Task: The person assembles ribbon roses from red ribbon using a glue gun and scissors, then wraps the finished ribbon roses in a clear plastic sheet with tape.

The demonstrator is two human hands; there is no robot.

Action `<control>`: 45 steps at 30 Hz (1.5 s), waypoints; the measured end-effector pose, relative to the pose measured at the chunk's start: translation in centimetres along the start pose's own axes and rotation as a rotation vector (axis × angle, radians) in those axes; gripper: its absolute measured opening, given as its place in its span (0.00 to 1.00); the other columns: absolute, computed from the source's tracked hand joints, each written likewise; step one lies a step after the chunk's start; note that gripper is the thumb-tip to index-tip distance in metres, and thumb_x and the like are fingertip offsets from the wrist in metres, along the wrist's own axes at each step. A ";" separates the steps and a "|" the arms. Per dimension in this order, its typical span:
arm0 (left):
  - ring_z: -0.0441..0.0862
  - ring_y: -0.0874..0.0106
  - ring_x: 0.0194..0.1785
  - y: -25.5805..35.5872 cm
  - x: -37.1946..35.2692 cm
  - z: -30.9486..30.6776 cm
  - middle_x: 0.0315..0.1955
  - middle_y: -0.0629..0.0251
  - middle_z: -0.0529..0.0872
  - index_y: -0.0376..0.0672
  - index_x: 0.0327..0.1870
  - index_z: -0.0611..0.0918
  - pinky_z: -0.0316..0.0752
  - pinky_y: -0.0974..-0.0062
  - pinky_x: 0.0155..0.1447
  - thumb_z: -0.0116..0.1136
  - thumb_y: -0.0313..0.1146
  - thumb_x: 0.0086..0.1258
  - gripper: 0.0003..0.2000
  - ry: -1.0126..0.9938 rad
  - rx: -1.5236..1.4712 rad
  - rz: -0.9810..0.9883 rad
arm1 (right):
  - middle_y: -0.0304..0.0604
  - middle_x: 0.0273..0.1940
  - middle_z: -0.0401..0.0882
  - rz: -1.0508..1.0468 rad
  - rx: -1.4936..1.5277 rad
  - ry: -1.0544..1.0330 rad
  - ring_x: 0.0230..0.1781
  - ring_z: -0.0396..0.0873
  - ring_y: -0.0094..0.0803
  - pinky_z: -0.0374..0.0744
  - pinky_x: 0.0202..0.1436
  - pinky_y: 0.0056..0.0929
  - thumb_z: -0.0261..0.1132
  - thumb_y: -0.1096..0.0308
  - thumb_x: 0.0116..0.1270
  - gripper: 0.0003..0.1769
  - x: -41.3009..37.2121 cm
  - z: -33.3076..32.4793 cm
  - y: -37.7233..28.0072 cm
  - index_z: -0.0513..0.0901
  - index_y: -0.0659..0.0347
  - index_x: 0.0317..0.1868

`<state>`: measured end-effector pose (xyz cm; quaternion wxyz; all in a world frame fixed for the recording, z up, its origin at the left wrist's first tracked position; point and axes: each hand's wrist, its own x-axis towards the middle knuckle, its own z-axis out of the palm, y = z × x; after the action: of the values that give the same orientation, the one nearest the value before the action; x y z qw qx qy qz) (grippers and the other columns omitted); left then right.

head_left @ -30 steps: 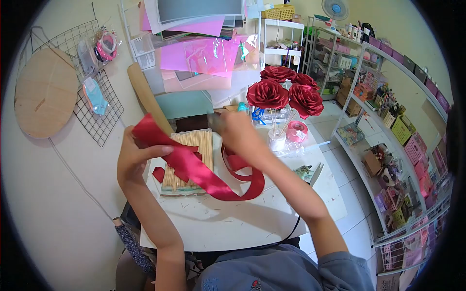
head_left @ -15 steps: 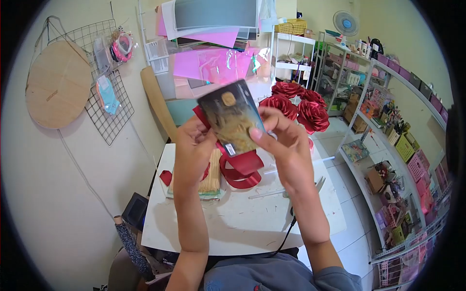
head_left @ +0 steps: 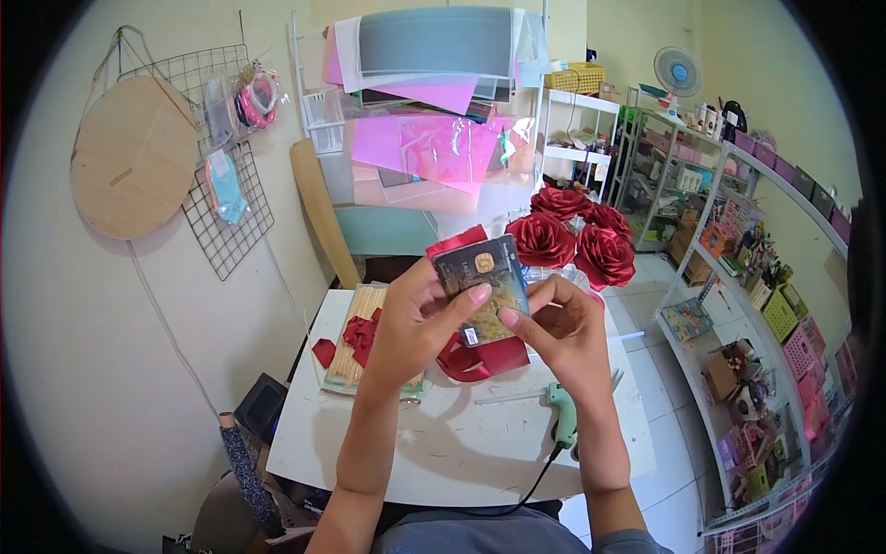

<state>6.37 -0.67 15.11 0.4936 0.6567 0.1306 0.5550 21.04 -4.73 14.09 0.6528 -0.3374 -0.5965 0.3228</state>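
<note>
Between both hands, above the table, is a dark bank card [head_left: 504,283] with a gold chip, tilted slightly. Red satin ribbon [head_left: 456,242] sticks out behind the card's top left edge. My left hand [head_left: 415,319] grips the card's left side, its thumb pressed on the front. At the lower right, my right hand [head_left: 565,325] has its thumb on the card and its fingers curled behind. More red ribbon [head_left: 489,362] loops below the hands; whether it joins the piece behind the card is hidden.
Wooden skewers [head_left: 367,303] lie at the left with folded red ribbon pieces [head_left: 360,338] on top. A mint-green glue gun [head_left: 562,406] and scissors [head_left: 616,379] are at the right of the white table [head_left: 369,452]. Red ribbon roses [head_left: 577,242] stand behind.
The card has come lower in view and stands more upright. My left thumb now presses on its front. The view has shifted, and the glue gun shows beside my right wrist.
</note>
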 end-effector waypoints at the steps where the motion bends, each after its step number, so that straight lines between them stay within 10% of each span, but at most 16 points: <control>1: 0.73 0.80 0.39 0.0 0.0 0.1 0.35 0.64 0.76 0.33 0.46 0.69 0.69 0.82 0.42 0.52 0.24 0.57 0.15 0.000 0.008 0.003 | 0.39 0.31 0.73 0.002 -0.040 0.028 0.27 0.71 0.16 0.70 0.28 0.14 0.63 0.78 0.49 0.08 0.0 0.0 -0.3 0.70 0.65 0.26; 18: 0.70 0.81 0.41 0.8 0.2 0.0 0.38 0.65 0.73 0.36 0.48 0.65 0.66 0.82 0.46 0.47 0.23 0.59 0.15 -0.147 -0.002 0.006 | 0.37 0.15 0.73 0.095 -0.106 -0.127 0.15 0.70 0.15 0.66 0.17 0.13 0.63 0.78 0.48 0.10 0.1 -0.8 -1.0 0.68 0.65 0.26; 37: 0.71 0.79 0.43 1.3 0.3 -1.5 0.41 0.63 0.74 0.35 0.46 0.67 0.67 0.81 0.48 0.50 0.21 0.56 0.15 -0.191 0.053 -0.052 | 0.41 0.21 0.76 0.190 -0.059 -0.219 0.22 0.75 0.20 0.75 0.25 0.17 0.65 0.82 0.43 0.15 0.4 -0.9 -0.5 0.70 0.67 0.32; 45: 0.73 0.79 0.41 0.9 0.5 -1.9 0.37 0.65 0.76 0.34 0.42 0.73 0.72 0.82 0.42 0.55 0.18 0.50 0.16 -0.118 0.151 -0.043 | 0.39 0.18 0.75 0.190 -0.144 -0.237 0.16 0.72 0.18 0.70 0.19 0.15 0.63 0.80 0.47 0.03 0.6 -1.1 0.3 0.77 0.71 0.24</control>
<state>4.59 0.19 15.89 0.4611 0.7208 0.1566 0.4933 22.22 -4.10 14.08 0.5187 -0.3978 -0.6561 0.3771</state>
